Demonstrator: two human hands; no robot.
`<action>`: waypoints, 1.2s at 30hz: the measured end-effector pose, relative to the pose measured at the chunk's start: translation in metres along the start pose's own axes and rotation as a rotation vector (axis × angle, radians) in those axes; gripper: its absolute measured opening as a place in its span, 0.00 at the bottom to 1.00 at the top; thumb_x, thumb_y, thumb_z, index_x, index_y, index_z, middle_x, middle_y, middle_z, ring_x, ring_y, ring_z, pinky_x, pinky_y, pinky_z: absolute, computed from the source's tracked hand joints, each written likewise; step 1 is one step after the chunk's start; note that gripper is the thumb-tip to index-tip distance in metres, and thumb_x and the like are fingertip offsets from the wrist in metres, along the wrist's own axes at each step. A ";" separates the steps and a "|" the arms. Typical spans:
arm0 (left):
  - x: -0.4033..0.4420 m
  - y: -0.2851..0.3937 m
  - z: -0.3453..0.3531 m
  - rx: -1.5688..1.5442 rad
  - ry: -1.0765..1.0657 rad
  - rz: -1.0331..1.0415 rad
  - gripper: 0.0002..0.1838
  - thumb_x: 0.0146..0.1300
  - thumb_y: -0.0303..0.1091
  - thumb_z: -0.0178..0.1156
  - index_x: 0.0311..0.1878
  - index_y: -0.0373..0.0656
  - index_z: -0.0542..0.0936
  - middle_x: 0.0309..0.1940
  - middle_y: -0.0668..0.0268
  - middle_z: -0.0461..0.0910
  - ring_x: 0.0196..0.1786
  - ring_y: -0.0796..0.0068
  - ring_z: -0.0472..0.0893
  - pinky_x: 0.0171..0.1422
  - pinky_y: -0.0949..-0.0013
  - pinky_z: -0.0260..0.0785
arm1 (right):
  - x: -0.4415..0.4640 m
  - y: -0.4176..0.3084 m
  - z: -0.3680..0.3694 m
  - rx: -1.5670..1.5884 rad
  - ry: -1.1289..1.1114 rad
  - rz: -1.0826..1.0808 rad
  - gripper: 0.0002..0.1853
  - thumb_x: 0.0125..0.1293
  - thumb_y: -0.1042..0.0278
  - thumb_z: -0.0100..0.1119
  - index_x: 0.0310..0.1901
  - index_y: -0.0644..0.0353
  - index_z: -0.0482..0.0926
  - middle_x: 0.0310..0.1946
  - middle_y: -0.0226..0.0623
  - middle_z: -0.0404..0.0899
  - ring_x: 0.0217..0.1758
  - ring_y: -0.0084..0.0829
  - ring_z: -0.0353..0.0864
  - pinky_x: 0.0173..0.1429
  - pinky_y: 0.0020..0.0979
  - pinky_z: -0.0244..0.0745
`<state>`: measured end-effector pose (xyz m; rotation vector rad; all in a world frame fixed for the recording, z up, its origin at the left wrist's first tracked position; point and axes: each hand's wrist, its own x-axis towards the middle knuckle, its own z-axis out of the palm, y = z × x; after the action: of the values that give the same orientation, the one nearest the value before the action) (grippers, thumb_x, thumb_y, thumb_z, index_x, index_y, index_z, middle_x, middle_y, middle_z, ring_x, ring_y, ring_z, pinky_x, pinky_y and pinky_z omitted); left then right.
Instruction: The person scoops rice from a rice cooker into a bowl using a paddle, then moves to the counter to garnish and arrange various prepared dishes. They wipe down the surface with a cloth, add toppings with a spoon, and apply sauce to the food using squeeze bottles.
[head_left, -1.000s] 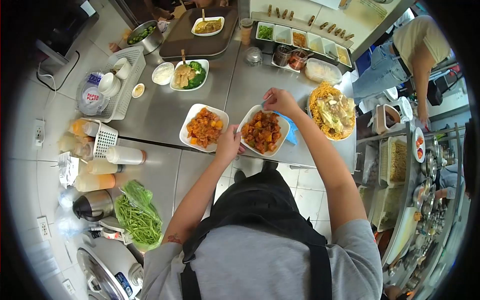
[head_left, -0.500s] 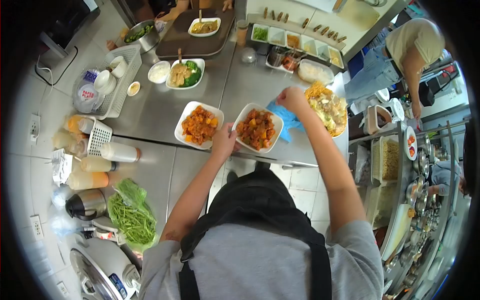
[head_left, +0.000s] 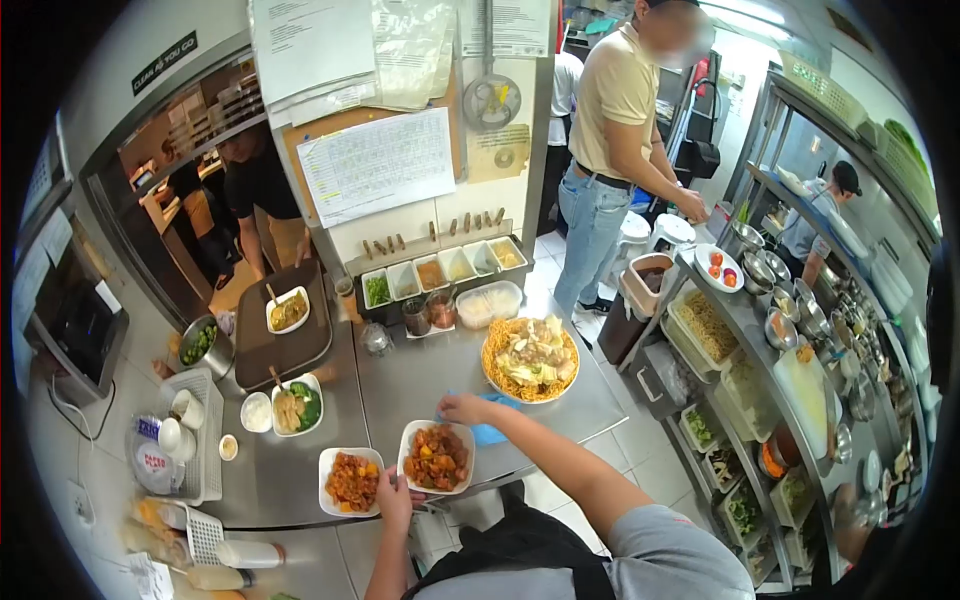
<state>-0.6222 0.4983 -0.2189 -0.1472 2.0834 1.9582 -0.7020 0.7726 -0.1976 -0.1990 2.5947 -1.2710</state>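
Two white square bowls of saucy reddish-orange food stand side by side at the counter's near edge: the left bowl (head_left: 352, 481) and the right bowl (head_left: 437, 457). Between them, my left hand (head_left: 394, 500) grips the near left corner of the right bowl. My right hand (head_left: 466, 408) is closed at that bowl's far rim, fingertips bent together; whatever they hold is too small to make out. Beneath my right wrist a blue cloth (head_left: 489, 433) lies on the counter. Just beyond is a large plate of crispy noodles with a pale topping (head_left: 530, 358).
A brown tray (head_left: 300, 352) with a bowl sits far left, a person behind it. Nearer are a broccoli dish (head_left: 297, 406) and a rice bowl (head_left: 256, 411). Condiment containers (head_left: 430, 275) line the back. Another person (head_left: 612, 140) stands beyond the counter, near laden shelves (head_left: 775, 350) at right.
The view has tilted up, showing more of the wall and room. My right hand has moved from above the blue cloth leftward to the right bowl's rim. My left hand stays between the bowls.
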 end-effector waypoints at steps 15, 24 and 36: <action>0.005 0.000 0.000 -0.077 0.103 -0.077 0.20 0.73 0.34 0.45 0.63 0.38 0.57 0.31 0.48 0.80 0.27 0.61 0.83 0.28 0.69 0.79 | -0.173 -0.014 0.052 -0.093 0.317 0.081 0.18 0.50 0.76 0.60 0.46 0.54 0.75 0.46 0.46 0.70 0.45 0.51 0.77 0.49 0.47 0.74; -0.108 -0.023 0.087 0.242 -0.365 -0.042 0.18 0.71 0.36 0.52 0.61 0.41 0.68 0.36 0.63 0.78 0.34 0.76 0.78 0.34 0.73 0.74 | -0.307 0.024 0.120 0.481 0.394 0.272 0.15 0.60 0.64 0.64 0.46 0.57 0.73 0.33 0.40 0.78 0.35 0.34 0.78 0.39 0.32 0.71; -0.184 -0.034 0.293 0.311 -0.723 0.518 0.14 0.63 0.38 0.61 0.33 0.35 0.75 0.27 0.57 0.74 0.31 0.61 0.74 0.37 0.64 0.66 | -0.470 0.063 0.064 -0.206 0.982 0.377 0.19 0.52 0.63 0.69 0.44 0.60 0.77 0.39 0.43 0.80 0.41 0.40 0.80 0.49 0.36 0.75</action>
<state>-0.3992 0.7651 -0.2153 1.0861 1.9646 1.5212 -0.2340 0.8695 -0.2105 1.0930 3.2729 -1.1091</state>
